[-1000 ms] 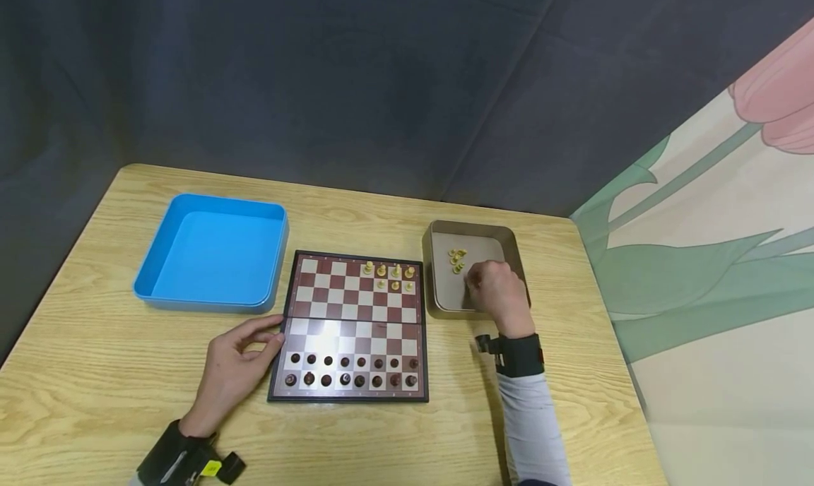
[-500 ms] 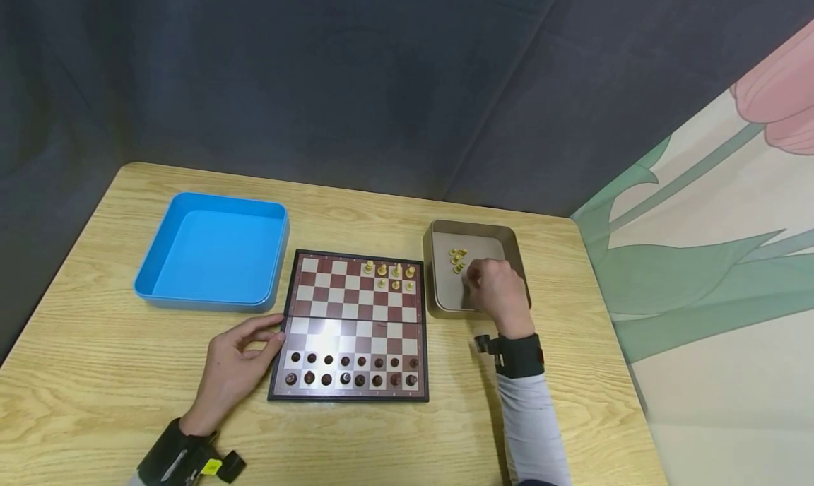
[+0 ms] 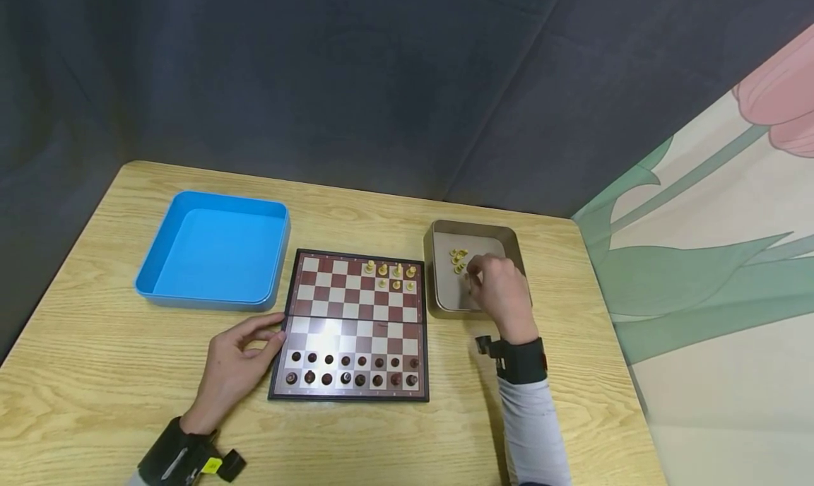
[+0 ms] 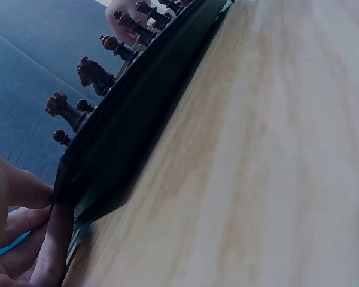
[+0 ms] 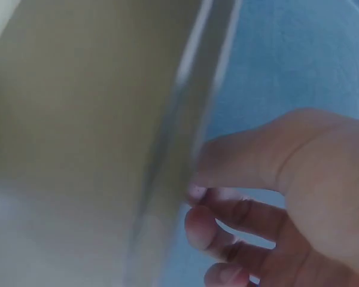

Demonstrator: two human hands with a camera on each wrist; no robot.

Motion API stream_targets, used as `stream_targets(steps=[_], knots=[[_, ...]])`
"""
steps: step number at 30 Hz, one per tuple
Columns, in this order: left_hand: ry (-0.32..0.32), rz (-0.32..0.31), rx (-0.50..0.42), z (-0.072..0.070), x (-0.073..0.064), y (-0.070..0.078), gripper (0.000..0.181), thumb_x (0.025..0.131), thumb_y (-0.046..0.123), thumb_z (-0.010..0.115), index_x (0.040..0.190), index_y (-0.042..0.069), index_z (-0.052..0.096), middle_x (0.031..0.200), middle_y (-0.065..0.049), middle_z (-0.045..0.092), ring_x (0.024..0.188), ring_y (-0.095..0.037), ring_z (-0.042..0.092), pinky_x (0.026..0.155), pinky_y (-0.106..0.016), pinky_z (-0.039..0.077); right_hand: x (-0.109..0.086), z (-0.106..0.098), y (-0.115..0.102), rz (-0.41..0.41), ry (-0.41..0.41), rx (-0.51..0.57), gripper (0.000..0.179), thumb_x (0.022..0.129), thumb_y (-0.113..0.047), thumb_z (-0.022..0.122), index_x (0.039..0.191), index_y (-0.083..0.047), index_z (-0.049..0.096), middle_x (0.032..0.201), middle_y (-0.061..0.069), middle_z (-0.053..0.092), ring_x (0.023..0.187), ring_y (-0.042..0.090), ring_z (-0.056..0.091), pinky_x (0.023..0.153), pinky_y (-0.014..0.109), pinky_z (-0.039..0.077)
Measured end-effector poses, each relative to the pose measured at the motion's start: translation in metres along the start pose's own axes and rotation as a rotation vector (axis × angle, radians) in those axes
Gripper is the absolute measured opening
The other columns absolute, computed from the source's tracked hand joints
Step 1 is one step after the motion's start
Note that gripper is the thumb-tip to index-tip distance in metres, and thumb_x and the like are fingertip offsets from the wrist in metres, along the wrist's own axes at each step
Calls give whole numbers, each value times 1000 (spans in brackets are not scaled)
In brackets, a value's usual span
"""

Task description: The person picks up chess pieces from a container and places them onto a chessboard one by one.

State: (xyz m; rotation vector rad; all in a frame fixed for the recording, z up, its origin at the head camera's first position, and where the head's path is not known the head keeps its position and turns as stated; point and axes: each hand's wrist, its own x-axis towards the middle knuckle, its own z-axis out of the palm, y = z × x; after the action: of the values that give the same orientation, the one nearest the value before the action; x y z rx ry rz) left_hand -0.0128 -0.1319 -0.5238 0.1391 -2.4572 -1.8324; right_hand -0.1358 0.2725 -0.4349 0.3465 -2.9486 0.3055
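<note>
A folding chessboard (image 3: 356, 345) lies opened out, dark pieces on its near two rows and several yellow pieces (image 3: 396, 270) at its far right. Against the board's left edge rest the thumb and index finger of my left hand (image 3: 232, 366); the left wrist view shows these fingertips at the board's dark side. My right hand (image 3: 502, 292) reaches over the near right part of a metal tin (image 3: 439, 306), beside loose yellow chess pieces (image 3: 458, 260). Its thumb and index fingertips come together in the right wrist view, where the tin wall hides whatever may be between them.
A blue tray (image 3: 213, 253) stands at the back left of the wooden table (image 3: 356, 443). Dark cloth (image 3: 331, 83) hangs behind the table, and a flower-patterned cloth (image 3: 712, 274) hangs on the right.
My right hand stays over the tin, its fingers shifting slightly. The left hand and the pieces on the board look unchanged.
</note>
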Motion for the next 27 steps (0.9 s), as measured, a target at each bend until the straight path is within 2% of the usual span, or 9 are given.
stream_targets(steps=[3, 7, 12, 19, 27], knots=[[1, -2, 6, -1, 0, 0, 36, 91, 11, 78, 125, 3, 74, 108, -19, 76, 85, 2, 70, 65, -21, 63, 0, -3, -5, -30, 38, 10, 6, 87, -3, 73, 88, -5, 79, 85, 9, 75, 55, 18, 55, 41, 34, 44], [2, 4, 17, -2, 0, 1, 36, 91, 11, 77, 126, 3, 74, 110, -19, 75, 85, 2, 70, 65, -20, 63, 0, -8, -16, -79, 89, 43, 8, 87, -1, 74, 90, -5, 80, 88, 9, 75, 59, 19, 59, 43, 34, 46], [2, 11, 18, -3, 0, 3, 35, 91, 10, 77, 125, 2, 74, 112, -19, 75, 88, -6, 73, 67, -20, 63, 4, -9, -35, -153, 125, 75, 7, 88, -3, 75, 92, -7, 79, 92, 6, 75, 67, 19, 61, 49, 35, 50], [-1, 13, 15, -2, 0, 3, 33, 91, 10, 77, 123, 3, 75, 111, -19, 75, 90, -15, 75, 69, -20, 63, 14, -8, -66, -261, 108, 116, 6, 91, -5, 73, 93, -8, 79, 91, 5, 73, 78, 21, 64, 64, 36, 54], [-1, 8, -1, 0, 1, 2, 32, 91, 9, 77, 123, 3, 75, 111, -18, 75, 90, -15, 75, 68, -20, 63, 21, -5, -91, -306, 65, 134, 10, 93, -7, 71, 94, -10, 80, 93, 2, 72, 78, 16, 64, 61, 32, 55]])
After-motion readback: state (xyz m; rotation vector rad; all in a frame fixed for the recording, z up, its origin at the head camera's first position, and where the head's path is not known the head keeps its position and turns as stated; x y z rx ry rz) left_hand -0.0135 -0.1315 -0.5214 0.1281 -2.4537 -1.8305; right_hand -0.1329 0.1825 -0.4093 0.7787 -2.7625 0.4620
